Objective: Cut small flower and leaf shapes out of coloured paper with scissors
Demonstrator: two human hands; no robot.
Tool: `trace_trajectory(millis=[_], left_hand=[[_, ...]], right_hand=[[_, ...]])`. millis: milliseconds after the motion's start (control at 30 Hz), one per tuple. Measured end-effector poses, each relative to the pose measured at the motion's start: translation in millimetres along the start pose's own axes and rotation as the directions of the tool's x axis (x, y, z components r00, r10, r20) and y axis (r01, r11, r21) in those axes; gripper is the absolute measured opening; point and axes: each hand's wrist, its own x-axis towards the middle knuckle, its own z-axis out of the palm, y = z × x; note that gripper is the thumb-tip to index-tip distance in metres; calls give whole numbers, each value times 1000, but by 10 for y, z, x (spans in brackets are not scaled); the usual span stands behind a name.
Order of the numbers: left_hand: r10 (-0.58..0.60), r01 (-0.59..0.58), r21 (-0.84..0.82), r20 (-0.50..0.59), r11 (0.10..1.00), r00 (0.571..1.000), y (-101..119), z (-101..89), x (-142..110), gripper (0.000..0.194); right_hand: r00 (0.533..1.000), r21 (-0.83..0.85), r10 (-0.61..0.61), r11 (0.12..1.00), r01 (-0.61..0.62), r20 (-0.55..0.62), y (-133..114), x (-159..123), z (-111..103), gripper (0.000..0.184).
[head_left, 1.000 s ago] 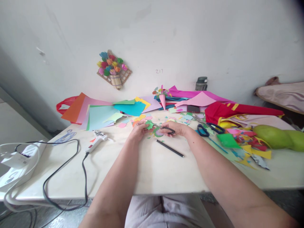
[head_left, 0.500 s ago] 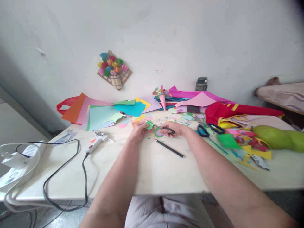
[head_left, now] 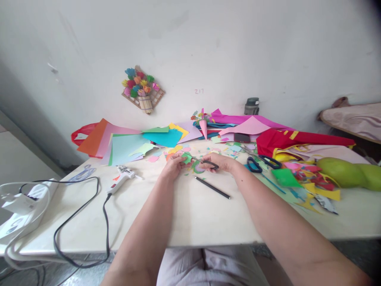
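Observation:
A small piece of green paper is pinched in the fingers of my left hand. My right hand grips a pair of scissors by its dark handles, and the blades point left at the green paper. Small paper scraps in many colours lie beneath and behind both hands. A black pen rests on the table just in front of them, touched by neither hand.
On the left lie a hot glue gun with its black cord and a power strip. Coloured paper sheets cover the back. At right are larger scissors, red cloth and a green cushion-like object. A paper flower cone stands behind.
Both hands stay almost in place, with the green paper and the scissors still held. The whole view has shifted very slightly.

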Motion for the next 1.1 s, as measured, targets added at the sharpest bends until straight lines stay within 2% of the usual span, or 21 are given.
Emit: trace_trajectory(millis=[167, 400, 733, 1100], left_hand=[[-6, 6, 13, -12, 1000, 1000, -6, -11, 11, 19], [0, 0, 14, -5, 1000, 1000, -9, -16, 16, 16], [0, 0, 7, 1, 1000, 1000, -23, -35, 27, 18], [-10, 10, 14, 7, 1000, 1000, -8, -10, 14, 18]], right_hand=[[999, -56, 12, 998, -15, -49, 25, 18, -2, 12], [997, -104, -15, 994, 7, -75, 50, 34, -1, 16], [997, -55, -8, 998, 4, -74, 52, 39, 5, 11], [998, -122, -3, 993, -5, -66, 70, 42, -11, 11]])
